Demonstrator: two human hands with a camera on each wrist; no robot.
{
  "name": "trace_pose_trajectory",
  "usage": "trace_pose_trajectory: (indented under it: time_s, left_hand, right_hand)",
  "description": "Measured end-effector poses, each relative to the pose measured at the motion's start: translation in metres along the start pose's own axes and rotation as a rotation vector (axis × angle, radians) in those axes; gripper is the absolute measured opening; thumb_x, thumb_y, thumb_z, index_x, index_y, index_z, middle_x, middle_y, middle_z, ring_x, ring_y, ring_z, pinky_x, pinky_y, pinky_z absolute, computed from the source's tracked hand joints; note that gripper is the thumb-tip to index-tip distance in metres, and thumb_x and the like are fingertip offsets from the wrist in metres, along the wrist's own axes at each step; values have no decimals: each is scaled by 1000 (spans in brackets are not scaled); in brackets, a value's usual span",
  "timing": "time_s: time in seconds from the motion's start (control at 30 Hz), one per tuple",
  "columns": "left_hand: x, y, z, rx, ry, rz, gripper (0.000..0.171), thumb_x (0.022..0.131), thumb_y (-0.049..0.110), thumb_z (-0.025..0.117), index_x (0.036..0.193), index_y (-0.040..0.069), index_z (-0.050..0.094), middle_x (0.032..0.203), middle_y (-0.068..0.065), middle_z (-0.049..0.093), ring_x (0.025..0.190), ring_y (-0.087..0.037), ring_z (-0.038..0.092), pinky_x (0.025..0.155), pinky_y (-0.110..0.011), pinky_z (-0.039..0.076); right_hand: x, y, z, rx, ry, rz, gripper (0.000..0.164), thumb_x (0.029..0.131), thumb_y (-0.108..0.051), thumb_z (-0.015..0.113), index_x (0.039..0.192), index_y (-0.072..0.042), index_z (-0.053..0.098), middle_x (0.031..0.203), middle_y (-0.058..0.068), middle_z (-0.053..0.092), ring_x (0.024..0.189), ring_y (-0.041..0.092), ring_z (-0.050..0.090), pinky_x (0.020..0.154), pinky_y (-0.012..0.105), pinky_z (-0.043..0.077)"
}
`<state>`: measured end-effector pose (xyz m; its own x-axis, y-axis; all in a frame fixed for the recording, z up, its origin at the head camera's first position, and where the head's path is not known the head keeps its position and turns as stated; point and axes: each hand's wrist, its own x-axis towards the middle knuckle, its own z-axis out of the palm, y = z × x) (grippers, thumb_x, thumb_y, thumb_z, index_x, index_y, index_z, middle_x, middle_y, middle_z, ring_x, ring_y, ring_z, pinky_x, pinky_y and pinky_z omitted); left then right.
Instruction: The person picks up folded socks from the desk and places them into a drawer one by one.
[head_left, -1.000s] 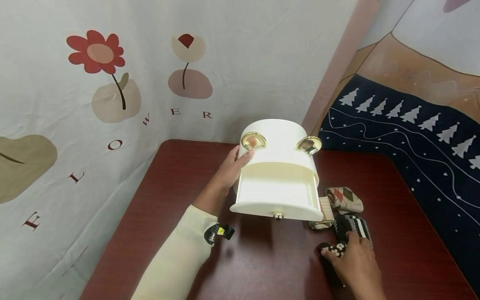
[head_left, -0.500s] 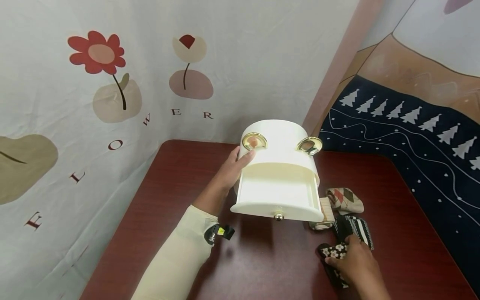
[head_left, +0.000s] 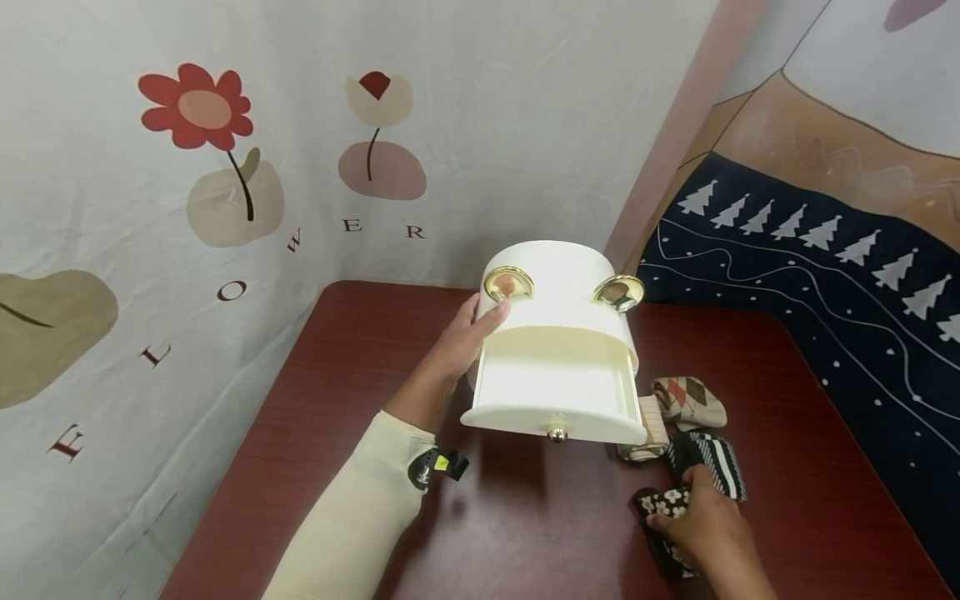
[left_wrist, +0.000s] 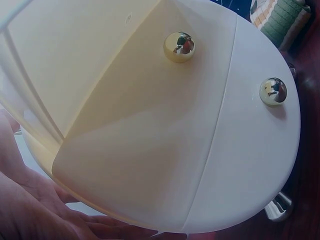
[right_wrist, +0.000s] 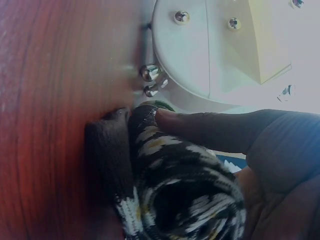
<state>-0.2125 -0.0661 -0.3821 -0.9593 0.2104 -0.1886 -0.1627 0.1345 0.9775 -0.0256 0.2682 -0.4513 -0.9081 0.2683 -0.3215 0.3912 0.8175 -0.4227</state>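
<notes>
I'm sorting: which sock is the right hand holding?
The flowered sock, in the right hand; the black striped sock, cream sock and diamond sock show no flowers.

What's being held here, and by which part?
Left grip: the white box, by its left side. Right grip: the flowered sock, around its roll.

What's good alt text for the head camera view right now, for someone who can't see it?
A person's left hand holds a white cabinet, one drawer pulled open, while the right hand grips a black floral cloth roll. Three other patterned rolls lie on the dark red table, right of the cabinet, with a flower-print backdrop behind.
</notes>
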Motion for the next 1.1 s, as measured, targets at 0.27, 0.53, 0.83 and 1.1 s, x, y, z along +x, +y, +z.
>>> trace_pose_trajectory:
  time_s: [0.27, 0.53, 0.83, 1.1]
  left_hand:
    - [0, -1, 0, 16, 0, 6, 92, 107, 57, 57, 177, 19, 11, 165, -20, 43, 138, -34, 54, 125, -57, 40]
    - [0, -2, -1, 10, -2, 10, 93, 107, 57, 57, 177, 18, 10, 165, -20, 44, 137, -34, 55, 124, -57, 41]
    - [0, 0, -2, 3, -7, 6, 91, 107, 57, 58, 177, 20, 12, 162, -19, 45, 135, -33, 56, 122, -56, 42]
    - [-3, 0, -1, 24, 0, -5, 94, 106, 60, 57, 177, 20, 11, 167, -20, 41, 138, -35, 54, 124, -58, 40]
  right_hand:
    - [-2, -7, -6, -11, 38, -46, 83, 81, -28, 95, 138, 6, 44, 116, 45, 67, 100, 58, 70, 80, 64, 56]
    - [-7, -18, -20, -10, 131, -67, 91, 83, -28, 93, 149, 2, 38, 122, 48, 65, 104, 63, 68, 80, 67, 55]
    - [-8, -32, -39, 3, 201, -90, 91, 85, -25, 91, 151, 1, 35, 117, 49, 66, 103, 63, 68, 79, 68, 54]
    - [-13, -46, -59, 50, 291, -39, 94, 87, -27, 91, 157, -1, 34, 144, 42, 56, 118, 61, 63, 91, 70, 52]
